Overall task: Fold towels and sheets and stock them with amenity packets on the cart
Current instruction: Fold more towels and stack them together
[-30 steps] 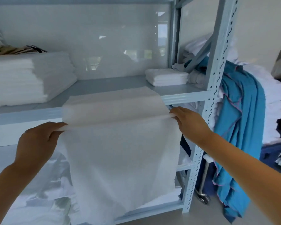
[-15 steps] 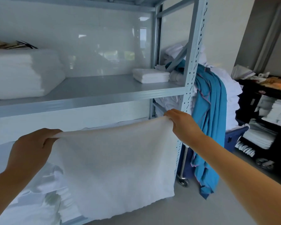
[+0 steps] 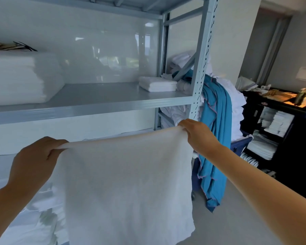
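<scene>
Your left hand (image 3: 34, 156) and right hand (image 3: 198, 137) each pinch a top corner of the white terry towel (image 3: 127, 188), fingers curled tight on the cloth, so it hangs spread flat in the air in front of the pale grey metal shelving rack (image 3: 200, 68). On the rack's shelf lie a tall stack of folded white linen (image 3: 19, 78) at the left and a small folded white towel (image 3: 157, 84) near the right post. A teal cloth (image 3: 217, 138) drapes over a linen heap just behind the rack, and a black housekeeping cart (image 3: 279, 131) stands well apart at the right.

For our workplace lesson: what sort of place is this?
Probably a hotel linen room: metal shelving stacked with folded white linen, and a black housekeeping cart holding towels.
</scene>
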`<state>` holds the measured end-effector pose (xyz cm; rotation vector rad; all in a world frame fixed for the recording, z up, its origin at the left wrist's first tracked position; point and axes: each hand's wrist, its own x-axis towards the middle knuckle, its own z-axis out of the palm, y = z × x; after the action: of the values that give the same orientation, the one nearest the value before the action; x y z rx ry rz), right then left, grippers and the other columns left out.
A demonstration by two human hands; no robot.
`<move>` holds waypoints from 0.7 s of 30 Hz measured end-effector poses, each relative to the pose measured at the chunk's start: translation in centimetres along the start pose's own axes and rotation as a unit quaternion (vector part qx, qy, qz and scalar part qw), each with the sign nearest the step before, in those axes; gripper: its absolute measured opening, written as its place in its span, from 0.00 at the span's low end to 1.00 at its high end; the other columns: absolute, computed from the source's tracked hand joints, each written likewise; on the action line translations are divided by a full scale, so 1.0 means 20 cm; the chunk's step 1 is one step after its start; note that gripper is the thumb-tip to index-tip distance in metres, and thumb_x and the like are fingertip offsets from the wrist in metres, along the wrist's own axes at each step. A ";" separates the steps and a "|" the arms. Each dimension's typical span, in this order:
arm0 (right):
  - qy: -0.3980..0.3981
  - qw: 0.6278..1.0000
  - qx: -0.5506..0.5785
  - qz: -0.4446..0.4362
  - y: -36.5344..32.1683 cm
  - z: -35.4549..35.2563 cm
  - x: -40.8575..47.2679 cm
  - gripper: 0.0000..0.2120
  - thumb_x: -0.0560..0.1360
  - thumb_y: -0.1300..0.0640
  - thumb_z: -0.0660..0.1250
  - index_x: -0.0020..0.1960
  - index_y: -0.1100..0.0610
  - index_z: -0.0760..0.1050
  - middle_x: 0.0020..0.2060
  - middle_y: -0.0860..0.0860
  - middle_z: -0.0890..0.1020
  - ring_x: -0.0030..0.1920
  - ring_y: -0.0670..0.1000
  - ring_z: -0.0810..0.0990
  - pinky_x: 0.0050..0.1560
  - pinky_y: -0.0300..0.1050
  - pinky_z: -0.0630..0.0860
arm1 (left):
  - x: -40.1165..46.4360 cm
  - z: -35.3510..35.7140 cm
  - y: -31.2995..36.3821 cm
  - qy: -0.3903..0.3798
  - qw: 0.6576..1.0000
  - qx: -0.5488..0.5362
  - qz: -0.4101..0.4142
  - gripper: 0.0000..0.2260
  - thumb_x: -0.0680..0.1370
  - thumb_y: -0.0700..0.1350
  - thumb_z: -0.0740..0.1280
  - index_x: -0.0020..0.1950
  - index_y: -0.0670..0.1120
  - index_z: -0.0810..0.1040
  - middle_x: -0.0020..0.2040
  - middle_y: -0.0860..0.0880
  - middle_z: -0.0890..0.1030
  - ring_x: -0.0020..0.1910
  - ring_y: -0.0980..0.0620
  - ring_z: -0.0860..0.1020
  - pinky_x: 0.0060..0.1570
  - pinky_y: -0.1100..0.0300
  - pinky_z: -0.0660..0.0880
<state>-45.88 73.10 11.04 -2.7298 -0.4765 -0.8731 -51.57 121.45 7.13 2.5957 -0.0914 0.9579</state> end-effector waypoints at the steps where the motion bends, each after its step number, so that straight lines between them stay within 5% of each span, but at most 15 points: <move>1: -0.002 1.000 -0.001 0.001 0.01 0.01 0.02 0.20 0.75 0.73 0.60 0.58 0.54 0.79 0.45 0.51 0.81 0.41 0.57 0.79 0.40 0.53 0.78 | 0.02 0.02 -0.01 -0.012 1.000 -0.001 0.003 0.13 0.84 0.48 0.60 0.56 0.68 0.77 0.51 0.60 0.79 0.50 0.52 0.79 0.48 0.48 0.78; 7: -0.005 1.000 0.000 -0.002 0.13 0.13 0.21 0.19 0.76 0.72 0.61 0.59 0.55 0.79 0.47 0.51 0.82 0.43 0.57 0.80 0.43 0.54 0.79 | 0.23 0.18 -0.05 -0.031 0.999 0.004 0.014 0.13 0.85 0.44 0.61 0.59 0.61 0.80 0.50 0.58 0.77 0.50 0.51 0.78 0.50 0.46 0.78; 21: 0.006 0.996 0.074 -0.056 0.49 0.61 1.07 0.20 0.75 0.75 0.62 0.57 0.56 0.81 0.47 0.53 0.83 0.46 0.57 0.81 0.47 0.56 0.80 | 0.81 0.57 -0.01 0.077 0.996 0.032 -0.023 0.16 0.78 0.29 0.64 0.55 0.47 0.85 0.49 0.52 0.80 0.47 0.48 0.78 0.48 0.53 0.75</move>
<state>-19.50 72.92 12.86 -2.5830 -0.6687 -0.8438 -32.15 118.69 9.47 2.5578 0.0396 1.1585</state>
